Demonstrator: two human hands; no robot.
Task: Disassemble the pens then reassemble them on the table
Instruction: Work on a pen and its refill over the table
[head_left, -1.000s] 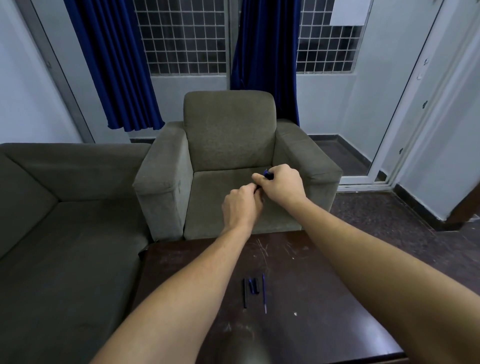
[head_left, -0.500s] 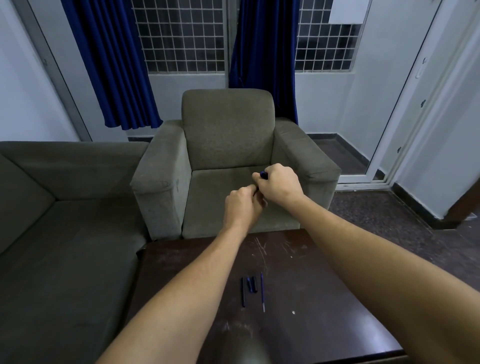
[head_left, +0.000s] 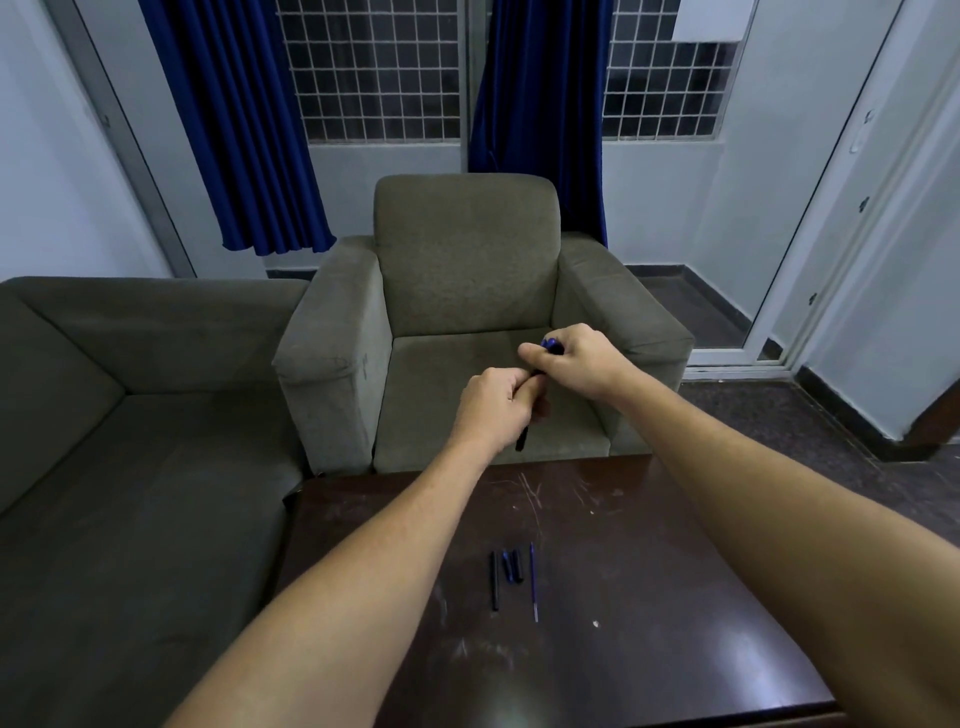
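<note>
Both hands are raised above the far edge of the dark table (head_left: 649, 597), close together. My right hand (head_left: 576, 358) grips the blue upper end of a pen (head_left: 549, 345). My left hand (head_left: 493, 410) is closed on the pen's dark lower part, whose tip (head_left: 521, 439) pokes out below the fist. The middle of the pen is hidden by my fingers. On the table lie loose pen parts: a black barrel (head_left: 494, 581), two short dark caps (head_left: 512, 565) and a thin blue refill (head_left: 533, 582).
A grey armchair (head_left: 467, 270) stands just past the table. A grey sofa (head_left: 130, 415) runs along the left. Blue curtains and a grilled window are behind; a white door frame is at the right.
My hands have drawn slightly apart. The right hand has risen to the right, and a dark tip now shows below my left fist. The parts on the table lie unchanged.
</note>
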